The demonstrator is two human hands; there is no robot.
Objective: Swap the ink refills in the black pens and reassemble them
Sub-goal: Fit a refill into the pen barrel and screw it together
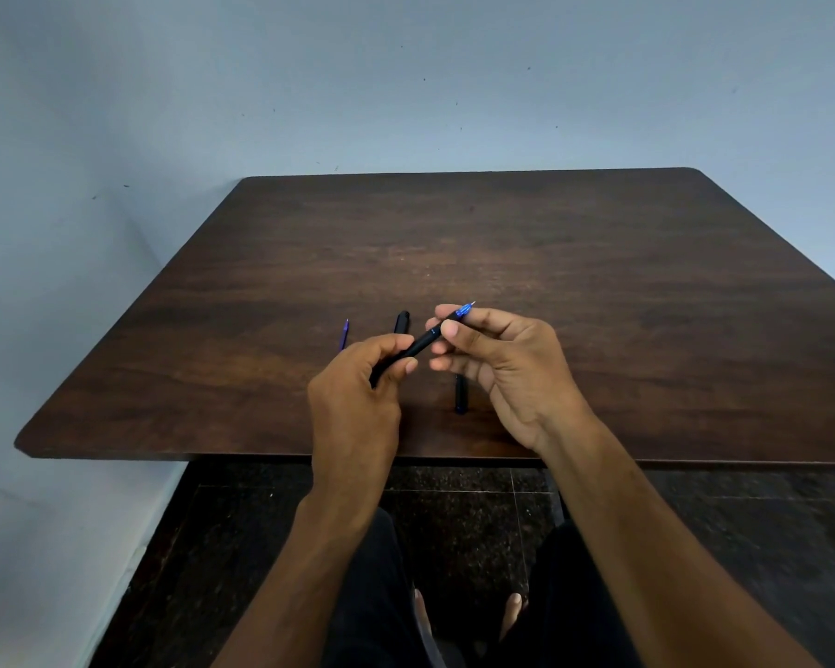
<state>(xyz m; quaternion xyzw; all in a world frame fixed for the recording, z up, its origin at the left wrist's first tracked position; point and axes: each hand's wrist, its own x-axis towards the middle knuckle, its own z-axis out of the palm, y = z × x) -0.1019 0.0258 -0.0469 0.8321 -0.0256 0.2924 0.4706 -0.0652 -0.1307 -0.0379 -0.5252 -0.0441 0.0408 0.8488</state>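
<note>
A black pen barrel [420, 347] slants up to the right above the table, held in both hands. My left hand [357, 392] wraps its lower end. My right hand [502, 364] pinches its upper end, where a blue tip section with a metal point [464, 310] sticks out past the fingers. A loose blue refill [344, 334] lies on the wooden table [598, 282] to the left of my hands. A black pen part [401, 322] lies just behind my left hand, partly hidden. Another black pen part [461, 395] lies below my right hand.
The dark wooden table stands against a pale blue wall [406, 89], with a second wall close on the left. Its near edge [261, 456] runs just under my wrists. Below it are a dark speckled floor, my legs and bare feet.
</note>
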